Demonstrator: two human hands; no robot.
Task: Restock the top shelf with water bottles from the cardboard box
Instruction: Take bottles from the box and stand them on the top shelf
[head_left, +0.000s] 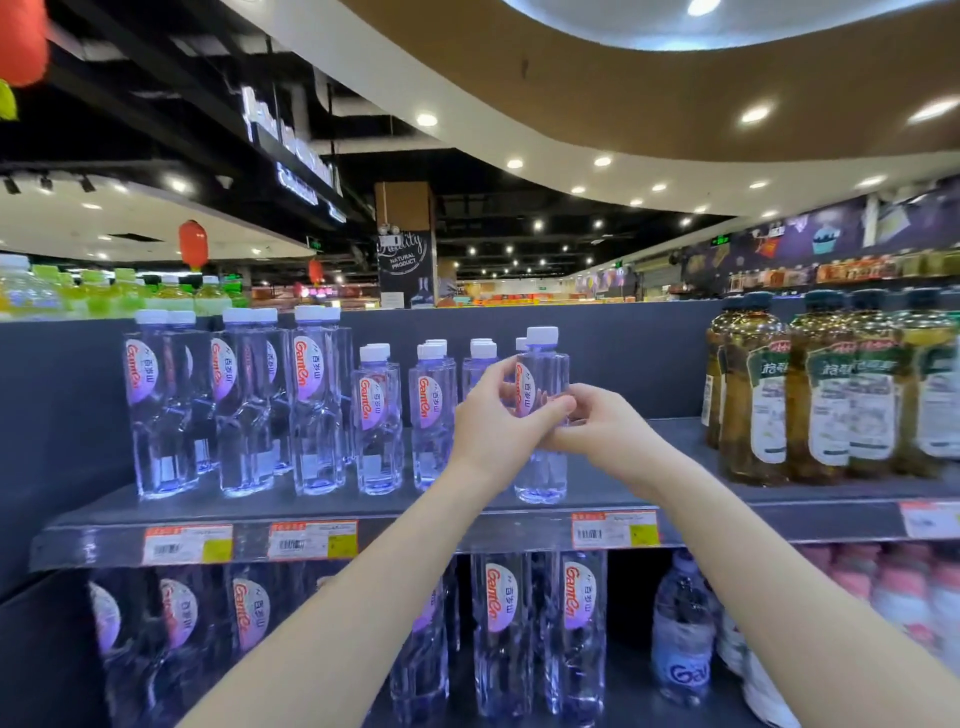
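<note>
Two hands on a water bottle (543, 370) near the top shelf (260, 506) front edge.
The left hand (498, 413) and right hand (608, 431) curl their fingers round its middle; it stands upright, just right of the stocked bottles (431, 410).

Water bottle (551, 370): clear plastic, white cap, oval label with orange lettering, full. It is upright near the front edge of the top shelf (93, 519), right of centre, with its base at or just above the surface. The left hand (498, 415) and right hand (597, 426) grip its middle. Small bottles (376, 421) of the same kind stand upright in rows just to its left, running back from the edge. Tall bottles (244, 400) with the same label fill the left end in three rows. The top shelf is dark grey and flat, with a clear front rail.
</note>
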